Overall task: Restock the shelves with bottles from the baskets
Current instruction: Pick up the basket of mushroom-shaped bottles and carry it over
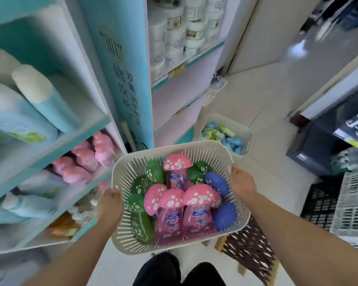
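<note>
Dark trouser legs (pixel 163 269) sit lowest in view. Above them, the left hand (pixel 110 205) and the right hand (pixel 241 183) each clamp curled fingers over opposite rims of the cream slotted plastic basket (pixel 174 144), beside the teal shelf unit (pixel 50 147). It contains pink, green and blue mushroom-capped bottles (pixel 172 215). A second cream basket (pixel 215 118) stands on the floor beyond

left grip (pixel 110 205) | right grip (pixel 241 182) | both hold basket (pixel 124 174) sides | mushroom-cap bottles (pixel 171 221) inside | shelves (pixel 29 153) left
</note>
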A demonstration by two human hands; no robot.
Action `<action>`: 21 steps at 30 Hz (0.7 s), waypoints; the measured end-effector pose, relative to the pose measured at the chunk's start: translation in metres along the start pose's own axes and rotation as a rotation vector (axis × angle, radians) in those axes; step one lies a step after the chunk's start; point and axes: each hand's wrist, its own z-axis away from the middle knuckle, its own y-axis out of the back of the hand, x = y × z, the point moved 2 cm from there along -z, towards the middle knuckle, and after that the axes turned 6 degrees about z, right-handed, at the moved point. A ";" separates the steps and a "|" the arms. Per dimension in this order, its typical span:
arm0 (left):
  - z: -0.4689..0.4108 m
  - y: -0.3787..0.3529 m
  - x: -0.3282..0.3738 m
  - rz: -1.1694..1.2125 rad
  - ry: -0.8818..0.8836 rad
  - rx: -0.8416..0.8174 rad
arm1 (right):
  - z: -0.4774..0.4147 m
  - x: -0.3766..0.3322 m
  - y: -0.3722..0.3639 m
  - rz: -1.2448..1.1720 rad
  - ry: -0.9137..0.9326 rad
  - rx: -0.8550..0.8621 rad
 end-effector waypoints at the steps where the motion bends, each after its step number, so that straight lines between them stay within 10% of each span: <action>1: -0.005 -0.008 0.006 -0.014 0.009 0.003 | -0.013 -0.003 0.003 -0.010 -0.002 0.007; 21: -0.065 -0.099 0.059 0.051 0.215 0.145 | -0.187 -0.081 0.034 0.288 0.214 -0.092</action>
